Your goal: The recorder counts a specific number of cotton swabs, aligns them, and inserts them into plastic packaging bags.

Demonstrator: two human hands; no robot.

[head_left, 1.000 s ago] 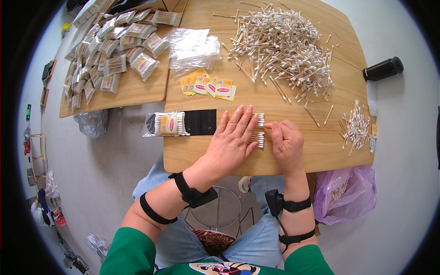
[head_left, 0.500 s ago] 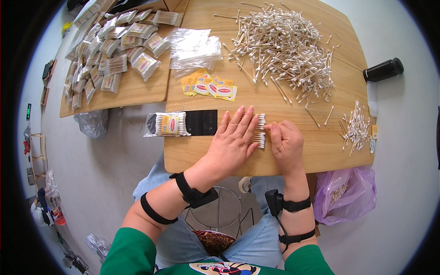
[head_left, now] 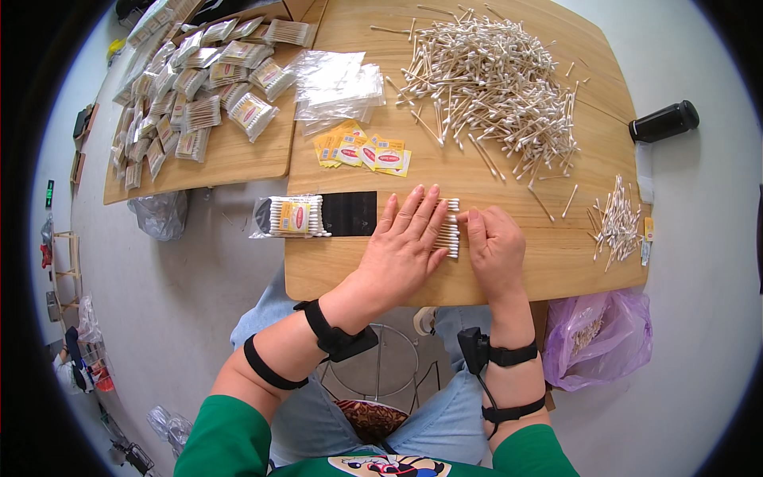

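Note:
My left hand lies flat with fingers stretched over a row of cotton swabs, whose white tips stick out past its right side. Beside those tips is my right hand, its fingers curled and its thumb and forefinger close together at the swab ends. Whether anything is pinched there is hidden. Left of my left hand is a flat black strip. A clear bag of cotton swabs with a yellow label lies at the strip's left end, partly past the table edge.
A big heap of loose swabs covers the far right; a smaller pile lies at right. Yellow labels, empty clear bags and many filled packets sit far left. A black bottle and purple bag are rightward.
My right hand has shifted only slightly at the swab tips. My left hand stays flat in the same place.

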